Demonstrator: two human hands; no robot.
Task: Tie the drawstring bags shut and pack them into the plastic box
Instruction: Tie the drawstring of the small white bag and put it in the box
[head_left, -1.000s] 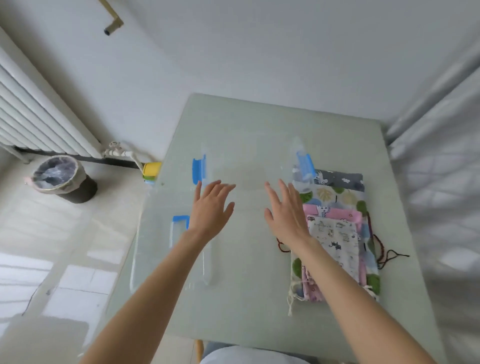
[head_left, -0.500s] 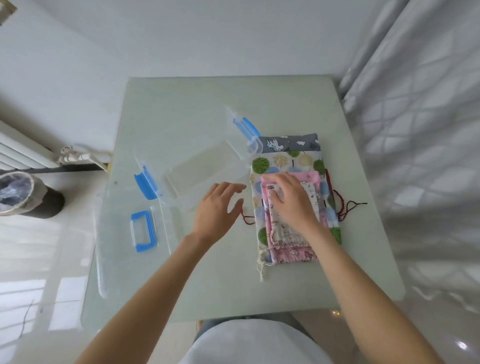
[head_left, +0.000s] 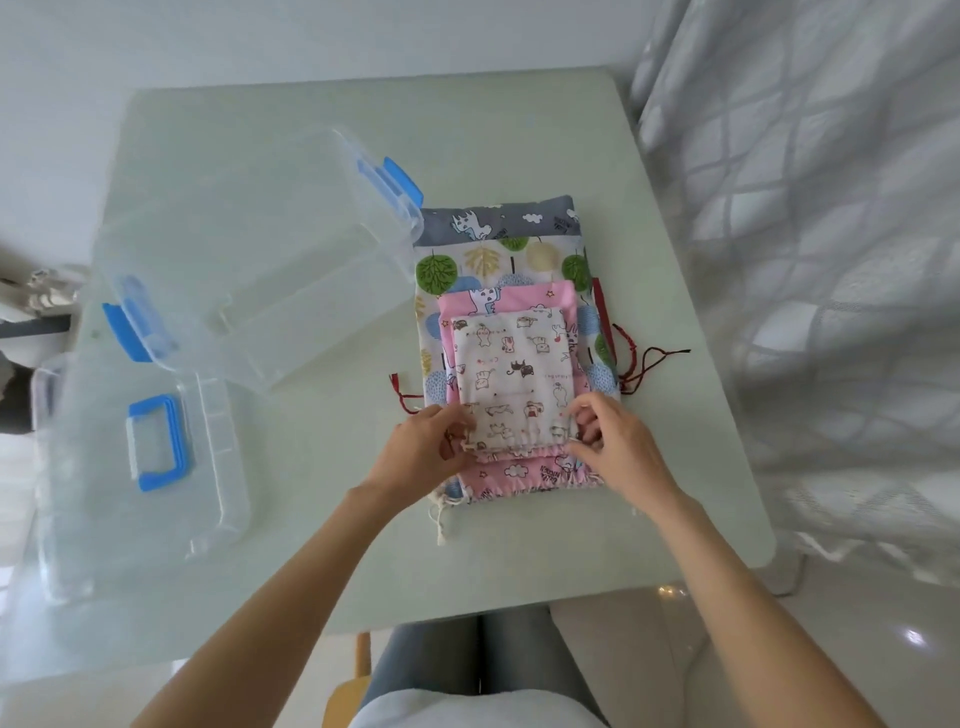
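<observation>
Several flat drawstring bags lie stacked on the pale green table (head_left: 519, 130). On top is a small white bag with cartoon animals (head_left: 511, 374), over a pink bag (head_left: 519, 470), a tree-print bag (head_left: 493, 260) and a grey bag (head_left: 498, 221). My left hand (head_left: 421, 449) pinches the white bag's near left corner at its gathered mouth. My right hand (head_left: 615, 447) pinches its near right corner. The clear plastic box (head_left: 249, 260) with blue latches stands open and empty to the left of the stack.
The clear lid (head_left: 150, 478) with a blue handle lies at the table's left edge, nearer me than the box. Dark red cords (head_left: 649, 361) trail right of the stack. A white curtain (head_left: 805, 234) hangs close along the table's right side.
Both hands left the box and came to the bag stack. My right hand slid from the top of the stack to the near edge, and both now pinch the white bag's corners.
</observation>
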